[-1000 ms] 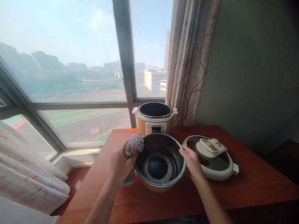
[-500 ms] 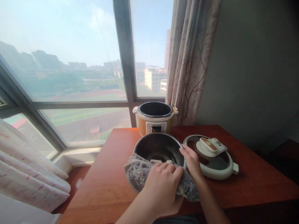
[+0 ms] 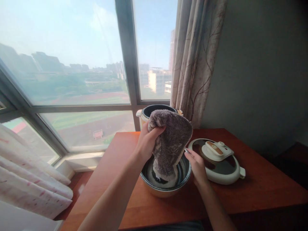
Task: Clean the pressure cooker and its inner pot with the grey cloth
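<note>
My left hand (image 3: 149, 141) is closed on a fluffy grey-brown cloth (image 3: 172, 138), pinching its upper left part. The cloth hangs down over the far side of a dark-lined inner pot (image 3: 166, 192), its lower end inside the opening. On the pot's right rim, my right hand (image 3: 196, 162) grips the edge between thumb and fingers. Behind the cloth stands the pressure cooker body (image 3: 144, 117), brown and cream, largely covered from view. Its lid (image 3: 218, 163) lies to the right of my right hand, handle side up.
The reddish-brown wooden table (image 3: 113, 170) carries everything and ends at a front edge near me. Windows (image 3: 79, 80) rise behind and to the left. A patterned curtain (image 3: 194, 64) hangs at the back, and a pale curtain (image 3: 29, 173) hangs at the left.
My left hand has lifted the cloth from the pot's near rim up and away toward the cooker body. More of the pot's near side now shows. My right hand stays on the rim.
</note>
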